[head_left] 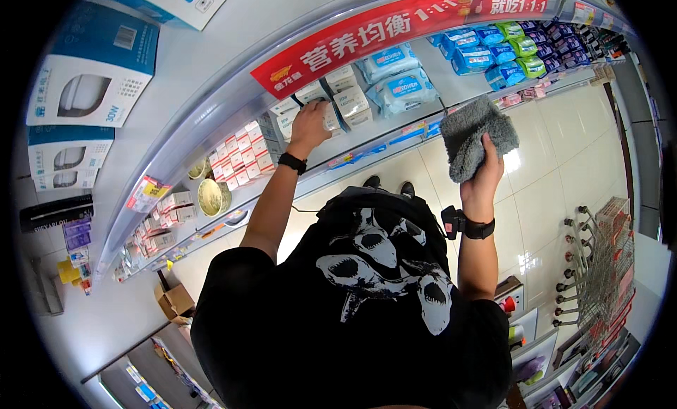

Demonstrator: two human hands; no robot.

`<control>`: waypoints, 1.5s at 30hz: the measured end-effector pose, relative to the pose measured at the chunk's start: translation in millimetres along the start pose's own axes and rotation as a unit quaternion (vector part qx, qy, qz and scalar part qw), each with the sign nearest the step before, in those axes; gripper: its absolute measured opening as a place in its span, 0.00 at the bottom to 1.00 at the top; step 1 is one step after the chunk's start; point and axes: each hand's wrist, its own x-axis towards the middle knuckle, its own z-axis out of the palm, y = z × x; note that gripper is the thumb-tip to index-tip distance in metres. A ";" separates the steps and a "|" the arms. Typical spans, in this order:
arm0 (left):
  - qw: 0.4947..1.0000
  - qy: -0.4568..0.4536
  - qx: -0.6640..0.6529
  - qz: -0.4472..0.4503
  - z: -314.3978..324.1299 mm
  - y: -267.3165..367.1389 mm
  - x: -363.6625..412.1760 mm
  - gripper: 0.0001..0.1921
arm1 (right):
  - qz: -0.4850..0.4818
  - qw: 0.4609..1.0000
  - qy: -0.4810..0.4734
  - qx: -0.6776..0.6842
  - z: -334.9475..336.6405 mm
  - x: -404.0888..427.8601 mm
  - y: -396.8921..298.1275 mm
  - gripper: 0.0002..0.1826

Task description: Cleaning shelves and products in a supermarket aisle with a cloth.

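Note:
My left hand [312, 124] reaches onto the shelf, with its fingers over a small white bulb box [331, 118] in a row of similar boxes. Whether the fingers grip that box is hard to make out. Another white box [351, 102] stands just to the right, past a dark divider. My right hand [484, 171] holds a folded grey fluffy cloth [476, 136] out in front of the shelf edge. Packs of wet wipes [406, 90] lie between the two hands, farther back on the shelf.
An upper shelf with a red printed banner [359, 39] overhangs the boxes. Small red-and-white boxes [243, 154] and patterned bowls [213, 196] stand to the left. Blue, green and purple packs [508, 73] are at the right. Shopping carts [603, 266] stand on the tiled floor at right.

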 end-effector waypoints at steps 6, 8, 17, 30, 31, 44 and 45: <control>0.998 0.069 -0.010 -0.002 -5.7 -4.1 15.4 0.31 | -0.021 0.999 0.034 -0.021 -11.4 -6.6 -5.0 0.27; 0.994 0.109 0.008 -0.028 -16.9 -6.8 28.7 0.32 | -0.026 0.999 0.041 -0.019 -14.7 -14.0 -8.3 0.28; 0.970 0.046 0.236 -0.026 -7.4 -68.7 104.3 0.49 | -0.023 0.996 0.083 -0.004 -17.2 -42.4 -19.2 0.20; 0.977 0.191 -0.082 -0.057 -97.6 -2.9 1.1 0.38 | -0.193 0.979 0.029 -0.058 3.4 -25.4 -5.9 0.23; 0.973 0.194 -0.104 -0.069 -105.8 14.2 -7.4 0.38 | -0.275 0.953 0.023 -0.122 7.1 -26.2 -1.3 0.23; 0.912 0.216 -0.346 0.050 -118.2 98.3 -99.6 0.42 | -0.423 0.587 -0.455 -0.519 84.8 -42.9 18.4 0.52; 0.894 0.228 -0.385 0.031 -118.2 90.4 -102.0 0.42 | -0.422 0.586 -0.456 -0.519 71.4 -33.9 21.1 0.52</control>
